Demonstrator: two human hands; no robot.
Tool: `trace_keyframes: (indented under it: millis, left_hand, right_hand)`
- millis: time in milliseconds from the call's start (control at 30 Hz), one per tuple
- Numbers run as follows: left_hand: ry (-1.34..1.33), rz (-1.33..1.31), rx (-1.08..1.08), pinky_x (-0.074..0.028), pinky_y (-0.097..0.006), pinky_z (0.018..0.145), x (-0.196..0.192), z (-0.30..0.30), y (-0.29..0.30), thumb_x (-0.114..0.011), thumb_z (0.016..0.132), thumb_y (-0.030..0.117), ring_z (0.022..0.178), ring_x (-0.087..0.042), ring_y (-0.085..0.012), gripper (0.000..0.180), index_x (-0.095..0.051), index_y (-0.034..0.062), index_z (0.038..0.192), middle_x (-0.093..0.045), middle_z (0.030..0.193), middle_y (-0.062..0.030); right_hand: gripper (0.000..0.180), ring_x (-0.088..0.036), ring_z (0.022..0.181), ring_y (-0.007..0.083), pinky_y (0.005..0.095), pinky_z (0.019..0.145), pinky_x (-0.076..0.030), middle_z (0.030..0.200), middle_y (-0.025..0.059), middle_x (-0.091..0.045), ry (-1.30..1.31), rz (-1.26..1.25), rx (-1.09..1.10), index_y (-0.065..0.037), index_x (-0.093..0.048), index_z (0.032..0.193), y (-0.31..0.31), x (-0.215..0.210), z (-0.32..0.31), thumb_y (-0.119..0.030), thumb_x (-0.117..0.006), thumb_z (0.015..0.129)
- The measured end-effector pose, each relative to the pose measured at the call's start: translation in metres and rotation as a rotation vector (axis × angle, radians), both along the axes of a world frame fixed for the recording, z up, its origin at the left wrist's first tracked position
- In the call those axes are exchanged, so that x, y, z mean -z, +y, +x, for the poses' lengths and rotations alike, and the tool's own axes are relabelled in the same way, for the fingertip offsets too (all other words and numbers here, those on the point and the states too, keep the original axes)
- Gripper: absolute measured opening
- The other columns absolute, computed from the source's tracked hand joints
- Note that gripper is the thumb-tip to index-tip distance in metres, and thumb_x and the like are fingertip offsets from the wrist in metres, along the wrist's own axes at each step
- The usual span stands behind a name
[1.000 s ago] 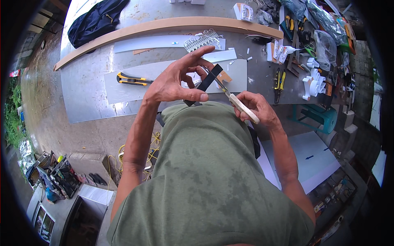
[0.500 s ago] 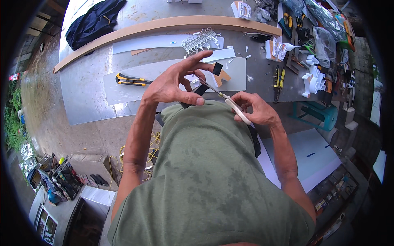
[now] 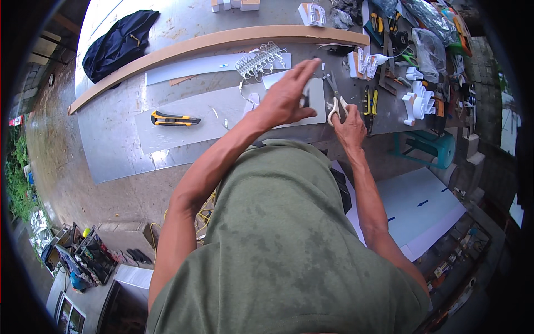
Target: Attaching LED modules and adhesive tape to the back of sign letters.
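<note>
My right hand [image 3: 350, 129] grips scissors [image 3: 336, 109] by their whitish handles at the table's front edge. Their blades point away from me, slightly apart. To its left, my left hand [image 3: 286, 100] reaches over the grey sheet [image 3: 183, 125], fingers stretched out and thumb apart. A small dark piece [image 3: 305, 102] shows between thumb and fingers; whether it touches the hand I cannot tell. Another dark bit shows by a fingertip. Left of that hand lies a white cut piece [image 3: 252, 103]. The yellow and black utility knife [image 3: 174, 118] rests on the same sheet.
A long brown strip [image 3: 222, 42] crosses the table behind a white lattice-like bundle [image 3: 258, 61]. At the right are pliers [image 3: 370, 102], a white glue bottle [image 3: 379, 59] and white curved pieces [image 3: 420, 103]. Dark cloth [image 3: 119, 44] lies far left; a teal stool [image 3: 439, 150] stands below.
My right hand has carried the scissors right and away from the left hand. My left hand has moved right and stretched its fingers out. The black strip it held is now mostly hidden.
</note>
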State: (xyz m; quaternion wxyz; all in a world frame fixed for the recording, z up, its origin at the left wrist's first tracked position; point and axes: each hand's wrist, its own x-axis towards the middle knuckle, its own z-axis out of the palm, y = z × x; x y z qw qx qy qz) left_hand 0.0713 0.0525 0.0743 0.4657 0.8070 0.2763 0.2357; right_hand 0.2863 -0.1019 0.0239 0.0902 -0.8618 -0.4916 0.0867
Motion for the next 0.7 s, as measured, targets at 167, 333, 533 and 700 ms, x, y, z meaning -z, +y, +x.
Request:
trace_keyframes:
  millis: [167, 333, 533, 700]
  left_hand:
    - [0.307, 0.221, 0.112, -0.054, -0.044, 0.097, 0.036, 0.074, -0.006, -0.091, 0.061, 0.016, 0.118, -0.055, -0.0416, 0.115, -0.026, 0.0062, 0.155, -0.039, 0.151, -0.0197]
    - [0.423, 0.28, 0.11, -0.057, -0.045, 0.086, 0.06, 0.093, -0.008, -0.092, 0.059, 0.017, 0.112, -0.059, -0.0428, 0.113, -0.03, 0.0025, 0.152, -0.04, 0.15, -0.0218]
    - [0.337, 0.04, 0.008, -0.057, -0.043, 0.085, 0.036, 0.075, 0.001, -0.069, 0.08, 0.006, 0.114, -0.061, -0.0412, 0.084, -0.028, 0.0008, 0.153, -0.055, 0.139, -0.0252]
    - [0.011, -0.554, 0.054, -0.051, -0.038, 0.098, 0.002, 0.016, 0.01, -0.051, 0.077, -0.008, 0.129, -0.057, -0.0296, 0.089, -0.019, 0.0027, 0.16, -0.052, 0.146, -0.0254]
  right_hand:
    - [0.03, -0.063, 0.101, 0.0346, 0.0495, 0.079, -0.053, 0.103, 0.0123, -0.064, -0.09, -0.078, -0.184, -0.006, -0.064, 0.105, 0.0, 0.002, 0.001, -0.028, -0.07, 0.086]
    - [0.025, -0.064, 0.099, 0.0326, 0.045, 0.079, -0.053, 0.101, 0.0118, -0.064, -0.011, 0.128, -0.164, -0.006, -0.066, 0.108, 0.021, -0.019, -0.003, -0.018, -0.07, 0.086]
    - [0.033, -0.064, 0.099, 0.0318, 0.0438, 0.08, -0.052, 0.1, 0.0106, -0.064, 0.417, 0.333, -0.028, -0.007, -0.066, 0.112, 0.059, -0.042, -0.015, -0.01, -0.074, 0.081]
    - [0.036, -0.062, 0.099, 0.0302, 0.042, 0.084, -0.051, 0.1, 0.0091, -0.061, 0.23, 0.393, -0.356, -0.008, -0.067, 0.112, 0.083, -0.059, -0.032, -0.01, -0.078, 0.079]
